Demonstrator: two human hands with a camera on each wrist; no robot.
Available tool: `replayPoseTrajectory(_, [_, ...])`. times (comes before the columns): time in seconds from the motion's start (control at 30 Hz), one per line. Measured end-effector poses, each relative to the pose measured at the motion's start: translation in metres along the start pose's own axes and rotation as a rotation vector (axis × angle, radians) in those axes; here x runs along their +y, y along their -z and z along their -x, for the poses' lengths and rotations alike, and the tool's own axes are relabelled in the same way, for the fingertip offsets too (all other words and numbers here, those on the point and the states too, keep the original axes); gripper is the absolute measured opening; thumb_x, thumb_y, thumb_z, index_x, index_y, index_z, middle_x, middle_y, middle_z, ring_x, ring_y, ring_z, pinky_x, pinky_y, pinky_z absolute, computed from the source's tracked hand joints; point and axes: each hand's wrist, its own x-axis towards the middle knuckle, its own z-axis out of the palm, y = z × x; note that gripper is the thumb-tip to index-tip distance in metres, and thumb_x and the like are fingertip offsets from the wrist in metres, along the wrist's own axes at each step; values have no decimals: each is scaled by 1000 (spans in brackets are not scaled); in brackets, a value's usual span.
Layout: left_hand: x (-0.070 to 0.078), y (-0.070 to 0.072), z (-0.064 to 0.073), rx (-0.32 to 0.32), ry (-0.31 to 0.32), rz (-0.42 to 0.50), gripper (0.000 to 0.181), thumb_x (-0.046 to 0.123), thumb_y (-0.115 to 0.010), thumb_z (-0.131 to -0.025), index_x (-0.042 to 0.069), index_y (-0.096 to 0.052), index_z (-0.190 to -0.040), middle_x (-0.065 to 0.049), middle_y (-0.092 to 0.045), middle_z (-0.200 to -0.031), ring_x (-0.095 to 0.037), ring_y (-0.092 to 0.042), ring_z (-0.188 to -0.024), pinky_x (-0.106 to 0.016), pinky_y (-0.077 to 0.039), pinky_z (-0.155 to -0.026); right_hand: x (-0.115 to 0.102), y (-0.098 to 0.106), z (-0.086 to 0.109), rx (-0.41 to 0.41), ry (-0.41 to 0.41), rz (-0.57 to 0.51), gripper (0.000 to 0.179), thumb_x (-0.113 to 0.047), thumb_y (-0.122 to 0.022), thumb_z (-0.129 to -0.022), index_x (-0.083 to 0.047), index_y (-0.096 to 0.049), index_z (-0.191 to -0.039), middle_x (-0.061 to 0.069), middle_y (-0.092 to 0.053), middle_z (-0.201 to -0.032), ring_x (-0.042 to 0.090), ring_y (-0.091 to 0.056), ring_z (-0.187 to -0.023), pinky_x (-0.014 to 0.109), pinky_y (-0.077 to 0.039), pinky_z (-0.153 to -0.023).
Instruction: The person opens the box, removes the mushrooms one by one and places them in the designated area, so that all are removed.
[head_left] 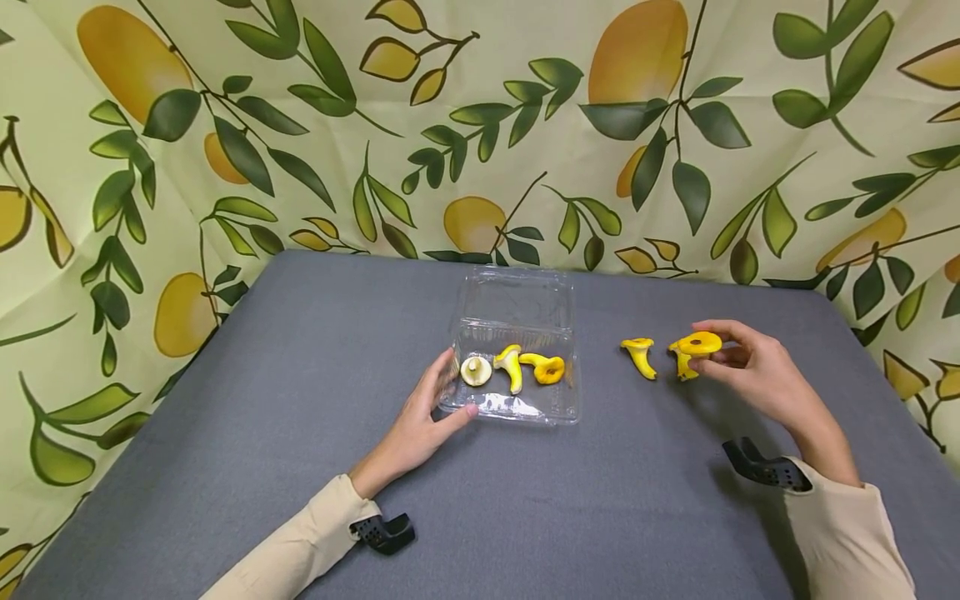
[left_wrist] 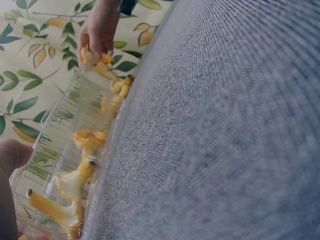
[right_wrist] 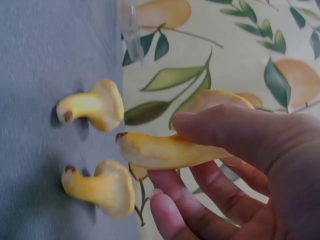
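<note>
My left hand (head_left: 416, 425) holds the near left corner of a clear plastic clamshell box (head_left: 566, 410), thumb at the front edge and fingers along its side. Three yellow chanterelle mushrooms lie inside: one shows a round pale face (head_left: 476, 372), another stands stem toward me (head_left: 514, 377), and the third lies sideways (head_left: 550, 371). To the right of the box, my right hand (head_left: 761, 371) pinches a chanterelle (right_wrist: 155, 151) between thumb and fingers, raised above the table. Two more chanterelles, a left one (head_left: 640, 358) and a right one (head_left: 684, 365), lie below and beside it.
The box's hinged lid (head_left: 517, 296) is folded back, away from me. Grey cloth covers the table (head_left: 525, 508), and a curtain (head_left: 420, 100) printed with fruit and leaves hangs close behind its far edge. Each sleeve carries a black wrist mount (head_left: 386, 533).
</note>
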Motion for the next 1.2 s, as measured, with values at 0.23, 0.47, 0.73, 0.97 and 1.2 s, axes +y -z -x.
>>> replayPoseTrajectory(0.23, [1, 0, 0, -6, 9, 5, 84, 18, -68, -93, 9, -16, -159, -21, -22, -163, -35, -31, -149, -55, -31, -119, 16, 8, 3, 4, -57, -30, 53, -25, -73, -91, -4, -53, -136, -37, -50, -99, -19, -55, -82, 11, -51, -62])
replayPoseTrajectory(0.47, [0, 0, 0, -1, 1, 5, 83, 17, -68, -93, 8, -17, -158, -21, -23, -163, -35, -31, -149, -54, -32, -119, 29, 10, 1, 12, -122, -34, 62, -28, -72, -92, 1, -46, -140, -17, -52, -108, -23, -52, -80, 12, -51, -62])
replayPoseTrajectory(0.73, [-1, 0, 0, 0, -1, -1, 83, 18, -68, -93, 8, -17, -158, -20, -23, -163, -36, -32, -148, -55, -32, -118, 45, 11, 2, 51, -162, -30, 62, -27, -73, -91, 3, -47, -139, -20, -51, -104, -24, -50, -79, 12, -50, -61])
replayPoseTrajectory(0.97, [-2, 0, 1, 5, -2, -4, 83, 18, -68, -93, 8, -18, -158, -20, -24, -162, -36, -33, -147, -56, -34, -117, 55, 8, 2, 52, -159, -28, 60, -26, -71, -93, 5, -48, -139, 1, -61, -111, -23, -51, -78, 14, -52, -59])
replayPoseTrajectory(1.2, [0, 0, 1, -2, 4, -4, 83, 18, -68, -94, 9, -17, -158, -20, -23, -163, -35, -32, -148, -56, -32, -118, 64, 4, 1, 49, -147, 15, 57, -23, -67, -95, 9, -47, -138, 35, -59, -119, -14, -58, -68, 14, -49, -56])
